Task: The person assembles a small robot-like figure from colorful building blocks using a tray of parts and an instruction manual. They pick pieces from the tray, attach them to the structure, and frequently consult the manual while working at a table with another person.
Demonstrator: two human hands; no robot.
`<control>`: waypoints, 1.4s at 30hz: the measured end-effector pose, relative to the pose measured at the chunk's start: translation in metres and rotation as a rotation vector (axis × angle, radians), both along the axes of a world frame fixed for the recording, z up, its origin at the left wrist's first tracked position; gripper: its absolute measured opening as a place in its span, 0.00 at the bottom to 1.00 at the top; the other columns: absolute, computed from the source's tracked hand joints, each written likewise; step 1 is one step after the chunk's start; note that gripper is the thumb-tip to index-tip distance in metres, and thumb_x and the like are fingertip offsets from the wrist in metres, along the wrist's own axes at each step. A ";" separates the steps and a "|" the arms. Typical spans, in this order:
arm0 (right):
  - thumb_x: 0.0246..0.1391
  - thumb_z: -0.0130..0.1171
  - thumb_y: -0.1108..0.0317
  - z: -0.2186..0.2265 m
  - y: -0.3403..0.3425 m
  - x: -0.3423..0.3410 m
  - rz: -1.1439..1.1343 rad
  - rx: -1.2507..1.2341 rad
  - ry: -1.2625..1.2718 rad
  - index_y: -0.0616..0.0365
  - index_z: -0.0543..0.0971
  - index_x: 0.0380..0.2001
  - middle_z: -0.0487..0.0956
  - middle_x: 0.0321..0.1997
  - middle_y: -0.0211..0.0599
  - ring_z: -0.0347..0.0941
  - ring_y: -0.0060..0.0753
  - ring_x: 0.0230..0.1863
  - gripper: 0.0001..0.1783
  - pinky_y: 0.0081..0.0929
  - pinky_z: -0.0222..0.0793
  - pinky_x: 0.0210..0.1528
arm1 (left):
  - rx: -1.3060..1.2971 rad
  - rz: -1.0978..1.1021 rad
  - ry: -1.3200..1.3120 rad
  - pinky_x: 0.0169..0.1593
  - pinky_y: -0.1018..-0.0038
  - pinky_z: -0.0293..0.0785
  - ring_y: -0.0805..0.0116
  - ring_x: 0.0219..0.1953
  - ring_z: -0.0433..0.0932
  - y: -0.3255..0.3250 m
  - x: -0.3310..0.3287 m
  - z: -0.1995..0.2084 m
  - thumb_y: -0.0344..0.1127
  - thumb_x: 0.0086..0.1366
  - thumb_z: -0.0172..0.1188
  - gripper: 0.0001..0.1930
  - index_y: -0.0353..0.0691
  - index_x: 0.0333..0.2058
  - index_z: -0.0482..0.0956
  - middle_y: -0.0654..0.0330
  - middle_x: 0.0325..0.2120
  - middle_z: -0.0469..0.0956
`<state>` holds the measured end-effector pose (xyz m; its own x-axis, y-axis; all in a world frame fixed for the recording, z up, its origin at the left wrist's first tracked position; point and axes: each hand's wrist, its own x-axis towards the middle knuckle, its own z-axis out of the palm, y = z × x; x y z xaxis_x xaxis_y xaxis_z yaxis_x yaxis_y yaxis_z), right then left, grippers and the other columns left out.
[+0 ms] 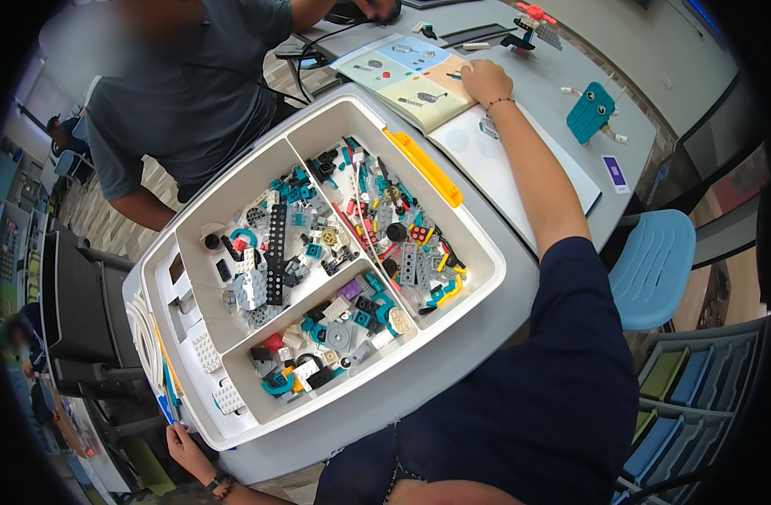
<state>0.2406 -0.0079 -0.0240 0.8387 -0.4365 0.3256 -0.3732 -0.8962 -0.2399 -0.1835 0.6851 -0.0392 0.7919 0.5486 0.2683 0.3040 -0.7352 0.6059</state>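
Loosely curled right hand (487, 82) on booklet (419, 88); left hand (188, 453) by tray (476, 265); grips unclear.

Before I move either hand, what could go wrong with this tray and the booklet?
The tray sits close to the edge of the table, and your left hand is by its near left corner, so a bump could shift it and spill the loose pieces. Your right hand lies over part of the open booklet, so it might hide a picture or slide the page.
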 end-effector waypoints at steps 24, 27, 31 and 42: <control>0.42 0.55 0.50 0.005 -0.056 -0.158 0.037 -0.065 0.059 0.60 0.77 0.38 0.74 0.44 0.46 0.69 0.42 0.47 0.26 0.30 0.65 0.47 | -0.108 0.115 0.095 0.30 0.73 0.65 0.68 0.24 0.67 -0.031 0.004 0.023 0.39 0.64 0.47 0.16 0.29 0.28 0.70 0.58 0.20 0.70; 0.41 0.56 0.48 0.010 -0.064 -0.216 -0.061 -0.052 0.157 0.61 0.77 0.39 0.73 0.44 0.46 0.68 0.42 0.47 0.28 0.31 0.65 0.47 | -0.022 0.107 0.139 0.32 0.70 0.68 0.63 0.26 0.73 -0.055 0.010 0.037 0.41 0.63 0.47 0.17 0.30 0.31 0.74 0.54 0.23 0.75; 0.40 0.57 0.46 0.008 -0.067 -0.254 -0.105 0.000 0.144 0.62 0.77 0.38 0.73 0.42 0.43 0.68 0.40 0.47 0.30 0.30 0.65 0.47 | 0.051 0.123 0.198 0.36 0.68 0.69 0.59 0.29 0.75 -0.059 0.011 0.041 0.42 0.62 0.47 0.17 0.31 0.32 0.75 0.50 0.27 0.77; 0.38 0.60 0.48 0.015 -0.055 -0.259 -0.072 -0.098 0.077 0.59 0.79 0.33 0.75 0.39 0.40 0.68 0.40 0.45 0.26 0.32 0.66 0.45 | -0.001 0.153 0.171 0.33 0.68 0.69 0.59 0.29 0.74 -0.041 0.006 0.027 0.42 0.61 0.48 0.19 0.28 0.36 0.74 0.50 0.26 0.76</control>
